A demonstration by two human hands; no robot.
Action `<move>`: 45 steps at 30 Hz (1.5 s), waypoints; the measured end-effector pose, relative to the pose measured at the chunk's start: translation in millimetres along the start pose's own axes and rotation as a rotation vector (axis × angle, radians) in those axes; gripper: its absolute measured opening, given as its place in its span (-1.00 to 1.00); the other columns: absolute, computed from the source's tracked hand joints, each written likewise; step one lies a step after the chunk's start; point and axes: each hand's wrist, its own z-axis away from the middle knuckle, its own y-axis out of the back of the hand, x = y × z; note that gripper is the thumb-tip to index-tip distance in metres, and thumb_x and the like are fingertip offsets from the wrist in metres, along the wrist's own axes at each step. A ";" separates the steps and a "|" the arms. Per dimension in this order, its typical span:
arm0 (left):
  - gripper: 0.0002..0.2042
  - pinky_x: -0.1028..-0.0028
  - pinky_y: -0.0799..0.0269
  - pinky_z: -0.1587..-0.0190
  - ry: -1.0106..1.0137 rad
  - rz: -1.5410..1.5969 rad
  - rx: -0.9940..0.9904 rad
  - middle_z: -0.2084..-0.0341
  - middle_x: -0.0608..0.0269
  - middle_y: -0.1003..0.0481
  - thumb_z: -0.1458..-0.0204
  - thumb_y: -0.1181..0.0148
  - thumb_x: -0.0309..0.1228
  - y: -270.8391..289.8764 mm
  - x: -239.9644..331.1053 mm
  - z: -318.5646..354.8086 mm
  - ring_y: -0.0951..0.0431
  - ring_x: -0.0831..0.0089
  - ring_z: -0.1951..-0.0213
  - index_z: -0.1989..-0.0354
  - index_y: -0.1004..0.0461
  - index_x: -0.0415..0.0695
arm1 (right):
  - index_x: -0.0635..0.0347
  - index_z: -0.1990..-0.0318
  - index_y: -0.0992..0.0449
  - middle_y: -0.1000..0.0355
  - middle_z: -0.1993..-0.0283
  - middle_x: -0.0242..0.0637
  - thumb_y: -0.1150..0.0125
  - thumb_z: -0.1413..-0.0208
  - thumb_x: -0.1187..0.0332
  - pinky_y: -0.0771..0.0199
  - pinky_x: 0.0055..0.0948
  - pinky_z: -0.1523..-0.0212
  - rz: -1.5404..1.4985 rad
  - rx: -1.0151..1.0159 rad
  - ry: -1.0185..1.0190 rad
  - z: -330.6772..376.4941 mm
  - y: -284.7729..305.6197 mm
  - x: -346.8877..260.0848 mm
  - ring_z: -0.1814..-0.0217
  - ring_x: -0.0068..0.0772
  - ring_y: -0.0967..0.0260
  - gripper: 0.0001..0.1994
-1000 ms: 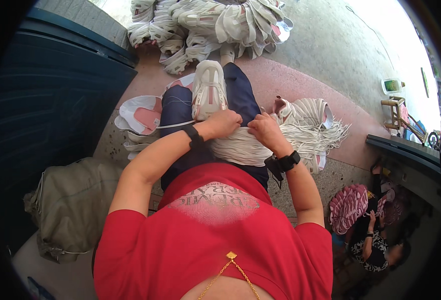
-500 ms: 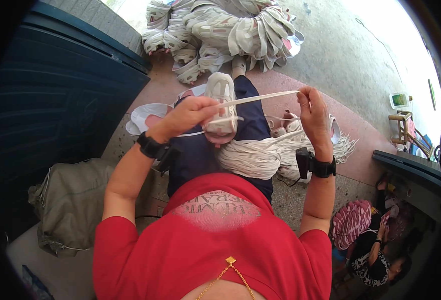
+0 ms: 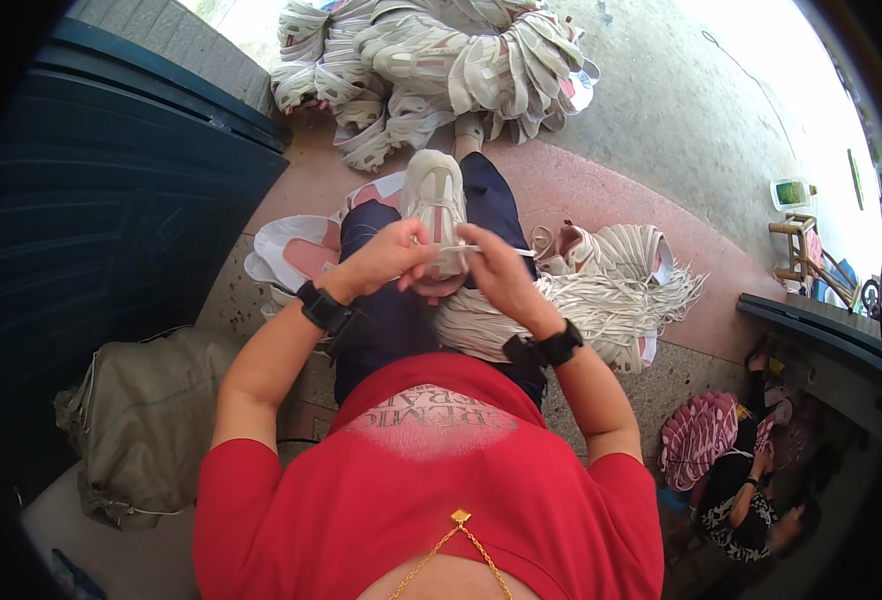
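Seated on the ground, with a pale sneaker [image 3: 435,205] resting on the lap, sole end toward the knees. Left hand [image 3: 386,262] closed in a pinch on a white lace [image 3: 461,249] just over the shoe's opening. Right hand [image 3: 496,275] also closed on the same lace, close beside the left, fingers nearly touching it. Black band on each wrist. A bundle of loose white laces [image 3: 611,300] lying just right of the thigh, on the pinkish floor. A big heap of similar pale sneakers [image 3: 431,60] farther ahead, well apart from the hands. An olive cloth bag [image 3: 136,420] at the left side, near a dark blue wall [image 3: 91,220].
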 end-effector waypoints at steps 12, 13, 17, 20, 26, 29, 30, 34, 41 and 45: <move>-0.76 0.58 -0.38 0.50 -0.101 -0.013 0.347 0.54 0.26 -0.49 -0.30 -0.08 -0.23 28.3 0.1 -46.2 -0.48 0.60 0.54 0.17 -0.41 -0.18 | 0.21 0.29 -0.62 -0.53 0.34 0.08 -0.13 -0.21 0.28 -0.50 -0.08 0.19 0.053 0.035 -0.333 -62.2 -32.0 30.9 0.22 0.13 -0.52 -0.78; -0.78 0.40 -0.48 0.28 -0.117 -0.159 0.392 0.42 0.12 -0.56 -0.24 -0.10 -0.31 31.8 -3.0 -53.9 -0.59 0.37 0.35 0.14 -0.46 -0.23 | 0.23 0.28 -0.62 -0.53 0.32 0.08 -0.10 -0.22 0.27 -0.50 -0.06 0.19 0.097 0.000 -0.365 -65.7 -24.9 41.2 0.21 0.13 -0.52 -0.76; -0.72 0.30 -0.51 0.11 -0.305 -0.681 0.473 0.26 -0.04 -0.62 -0.17 -0.14 -0.44 30.9 -21.8 -75.9 -0.65 0.20 0.18 -0.01 -0.41 -0.29 | 0.25 0.26 -0.60 -0.54 0.28 0.07 0.00 -0.25 0.25 -0.49 0.01 0.16 0.301 -0.073 -0.376 -69.6 -24.8 60.3 0.20 0.18 -0.52 -0.71; -0.73 0.27 -0.51 0.09 -0.340 -0.766 0.476 0.24 -0.10 -0.61 -0.17 -0.13 -0.46 29.9 -28.5 -82.6 -0.64 0.11 0.14 -0.02 -0.41 -0.28 | 0.28 0.23 -0.57 -0.53 0.24 0.11 0.02 -0.26 0.22 -0.44 0.05 0.09 0.343 -0.107 -0.405 -69.9 -28.2 65.6 0.13 0.21 -0.49 -0.69; -0.70 0.26 -0.51 0.08 -0.349 -0.778 0.454 0.23 -0.10 -0.61 -0.16 -0.13 -0.48 29.7 -28.2 -83.2 -0.64 0.07 0.14 -0.05 -0.40 -0.27 | 0.34 0.25 -0.50 -0.51 0.26 0.18 0.02 -0.25 0.24 -0.47 0.08 0.15 0.482 -0.148 -0.387 -76.7 -34.5 69.3 0.20 0.25 -0.49 -0.70; -0.69 0.23 -0.50 0.08 -0.342 -0.764 0.453 0.23 -0.11 -0.60 -0.15 -0.13 -0.48 29.6 -29.2 -81.6 -0.62 0.03 0.14 -0.06 -0.40 -0.27 | 0.36 0.32 -0.52 -0.51 0.31 0.19 0.00 -0.23 0.26 -0.48 0.08 0.20 0.486 -0.138 -0.364 -80.2 -43.9 74.8 0.25 0.25 -0.50 -0.70; -0.69 0.21 -0.49 0.07 -0.351 -0.794 0.466 0.23 -0.12 -0.60 -0.15 -0.13 -0.48 30.0 -29.5 -81.4 -0.62 0.01 0.14 -0.07 -0.40 -0.27 | 0.36 0.34 -0.52 -0.51 0.34 0.18 -0.01 -0.23 0.27 -0.48 0.07 0.22 0.482 -0.142 -0.353 -81.9 -46.6 77.9 0.27 0.23 -0.51 -0.70; -0.67 0.16 -0.46 0.06 -0.401 -0.854 0.499 0.25 -0.14 -0.59 -0.16 -0.12 -0.47 32.0 -32.2 -82.7 -0.60 -0.04 0.13 -0.09 -0.39 -0.26 | 0.37 0.38 -0.57 -0.51 0.47 0.06 -0.10 -0.20 0.29 -0.47 -0.12 0.32 0.135 -0.268 -0.518 -95.7 -45.8 105.2 0.39 -0.10 -0.54 -0.71; -0.69 0.15 -0.45 0.06 -0.359 -0.827 0.483 0.27 -0.15 -0.58 -0.19 -0.02 -0.50 31.4 -32.3 -80.4 -0.59 -0.05 0.12 -0.10 -0.39 -0.26 | 0.33 0.32 -0.62 -0.56 0.46 -0.15 -0.25 -0.10 0.32 -0.46 -0.38 0.33 0.047 -0.175 -0.428 -83.1 -34.9 100.3 0.42 -0.46 -0.51 -0.79; -0.67 0.14 -0.46 0.08 -0.376 -0.821 0.454 0.31 -0.14 -0.58 -0.19 0.01 -0.52 29.0 -28.0 -79.7 -0.60 -0.05 0.17 -0.13 -0.38 -0.27 | 0.32 0.30 -0.62 -0.58 0.43 -0.16 -0.28 -0.06 0.33 -0.49 -0.40 0.29 0.027 -0.052 -0.458 -82.9 -37.5 97.6 0.39 -0.44 -0.53 -0.80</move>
